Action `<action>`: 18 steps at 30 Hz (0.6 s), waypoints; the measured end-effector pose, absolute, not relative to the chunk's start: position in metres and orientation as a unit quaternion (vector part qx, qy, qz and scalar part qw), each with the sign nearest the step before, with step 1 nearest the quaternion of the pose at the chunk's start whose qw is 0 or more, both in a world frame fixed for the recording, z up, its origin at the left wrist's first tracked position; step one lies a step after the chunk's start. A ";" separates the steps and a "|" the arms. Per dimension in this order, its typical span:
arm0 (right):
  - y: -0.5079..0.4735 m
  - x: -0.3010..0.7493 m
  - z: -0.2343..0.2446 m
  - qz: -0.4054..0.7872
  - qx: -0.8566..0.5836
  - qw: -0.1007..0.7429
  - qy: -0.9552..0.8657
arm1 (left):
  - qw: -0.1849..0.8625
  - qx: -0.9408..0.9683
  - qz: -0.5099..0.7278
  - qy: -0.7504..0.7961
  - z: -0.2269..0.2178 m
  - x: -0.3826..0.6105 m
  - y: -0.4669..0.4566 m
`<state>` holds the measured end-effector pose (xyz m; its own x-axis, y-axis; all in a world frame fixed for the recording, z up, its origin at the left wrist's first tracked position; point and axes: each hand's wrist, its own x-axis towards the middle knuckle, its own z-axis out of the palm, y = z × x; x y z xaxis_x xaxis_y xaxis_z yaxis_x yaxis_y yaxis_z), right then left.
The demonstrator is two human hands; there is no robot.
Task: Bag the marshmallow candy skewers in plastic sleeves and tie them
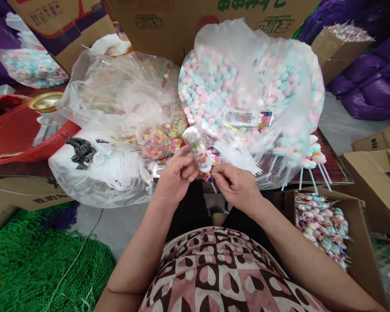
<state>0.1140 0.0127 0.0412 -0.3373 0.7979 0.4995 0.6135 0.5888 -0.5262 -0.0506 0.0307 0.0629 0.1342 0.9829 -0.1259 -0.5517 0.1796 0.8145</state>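
Note:
Near the table's front edge, my left hand (178, 173) holds a wrapped marshmallow lollipop (198, 149) between thumb and fingers. Its clear wrapper carries print, somewhat blurred. My right hand (235, 182) pinches the lower end of the same wrapper, where a stick points down; whether a tie is in those fingertips is too small to tell. Just beyond my hands lie loose white sticks (237, 156) and a large clear bag of pink, blue and white marshmallows (211, 82). A flat printed wrapper (248, 118) rests on that bag.
Left of the marshmallows sits a clear bag of colourful gummy candies (160, 138), with a white plastic bag (117, 167) in front. A red basket (16, 143) stands far left. Bare marshmallow sticks (313, 156) overhang the right edge, above a carton (360, 242) of wrapped lollipops. Green netting (45, 255) covers the floor.

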 end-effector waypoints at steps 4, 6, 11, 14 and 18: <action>0.023 0.129 0.044 0.131 -0.507 0.395 -0.755 | 0.714 0.408 0.439 0.362 0.063 -0.053 0.017; 0.025 0.132 0.053 0.146 -0.528 0.417 -0.725 | 0.725 0.448 0.374 0.367 0.057 -0.046 0.013; 0.012 0.127 0.061 0.251 -0.481 0.415 -0.730 | 0.736 0.382 0.412 0.377 0.055 -0.029 0.023; 0.004 0.129 0.052 0.328 -0.446 0.400 -0.730 | 0.689 0.382 0.467 0.401 0.062 -0.025 0.031; 0.002 0.150 0.041 0.470 -0.418 0.479 -0.612 | 0.667 0.421 0.492 0.370 0.069 -0.017 0.026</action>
<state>0.1496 0.0023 0.0411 -0.1913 0.9621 0.1943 0.0612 0.2092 -0.9759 -0.0169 0.0262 0.0686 0.2431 0.9667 -0.0798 -0.3444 0.1629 0.9246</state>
